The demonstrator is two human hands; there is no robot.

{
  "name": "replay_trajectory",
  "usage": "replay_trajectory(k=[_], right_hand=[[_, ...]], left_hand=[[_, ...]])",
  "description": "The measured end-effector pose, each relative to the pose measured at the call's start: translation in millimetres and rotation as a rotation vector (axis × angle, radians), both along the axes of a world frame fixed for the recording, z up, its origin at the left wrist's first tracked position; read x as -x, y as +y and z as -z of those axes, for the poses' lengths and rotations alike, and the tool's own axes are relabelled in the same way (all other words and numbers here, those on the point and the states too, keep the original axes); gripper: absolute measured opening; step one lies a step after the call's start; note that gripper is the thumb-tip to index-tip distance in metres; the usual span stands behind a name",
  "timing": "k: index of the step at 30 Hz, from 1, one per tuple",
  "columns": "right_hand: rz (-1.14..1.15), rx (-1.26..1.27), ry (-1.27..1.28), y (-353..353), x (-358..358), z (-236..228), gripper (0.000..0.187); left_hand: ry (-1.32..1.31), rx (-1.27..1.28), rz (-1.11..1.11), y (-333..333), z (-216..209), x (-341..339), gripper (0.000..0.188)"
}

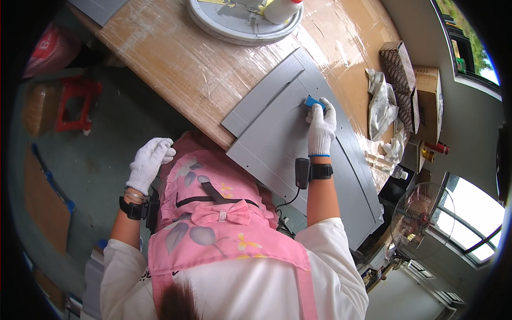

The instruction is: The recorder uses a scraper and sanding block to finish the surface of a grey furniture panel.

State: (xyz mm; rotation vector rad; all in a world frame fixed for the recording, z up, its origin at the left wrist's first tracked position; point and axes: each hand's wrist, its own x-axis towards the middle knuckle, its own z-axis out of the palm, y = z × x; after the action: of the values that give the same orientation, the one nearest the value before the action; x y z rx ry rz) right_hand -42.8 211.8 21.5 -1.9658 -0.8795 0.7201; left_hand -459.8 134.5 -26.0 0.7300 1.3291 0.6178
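A large grey panel (277, 136) with a curved edge and small holes lies on the table, overlapping further grey boards (269, 88). My right hand (321, 128), in a white knit glove, pinches a small blue rectangular block (313, 102) against the panel's upper part. Faint curved marks show on the surface beside it. My left hand (151, 164), also gloved in white, hangs off the table's near edge beside the pink apron (213, 184). Its fingers are curled together, and whatever they may hold is hidden.
A round grey tray (234, 33) with a white bottle (282, 9) stands at the far side of the film-covered table (160, 64). Crumpled cloth (381, 104) and cardboard boxes (428, 101) line the right. A fan (421, 213) stands lower right, a red stool (78, 104) at left.
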Motion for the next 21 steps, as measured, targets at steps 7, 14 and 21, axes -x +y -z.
replay_trajectory(k=[7,14,21], right_hand=[[-0.075,0.034,-0.142,-3,1,10,0.033],[-0.025,0.039,-0.146,-11,16,0,0.033],[-0.085,0.142,-0.285,-22,22,11,0.038]], left_hand=[[0.005,0.003,-0.003,-1,-2,2,0.032],[0.011,0.017,-0.008,-5,5,5,0.033],[0.013,0.027,-0.002,-2,2,6,0.032]])
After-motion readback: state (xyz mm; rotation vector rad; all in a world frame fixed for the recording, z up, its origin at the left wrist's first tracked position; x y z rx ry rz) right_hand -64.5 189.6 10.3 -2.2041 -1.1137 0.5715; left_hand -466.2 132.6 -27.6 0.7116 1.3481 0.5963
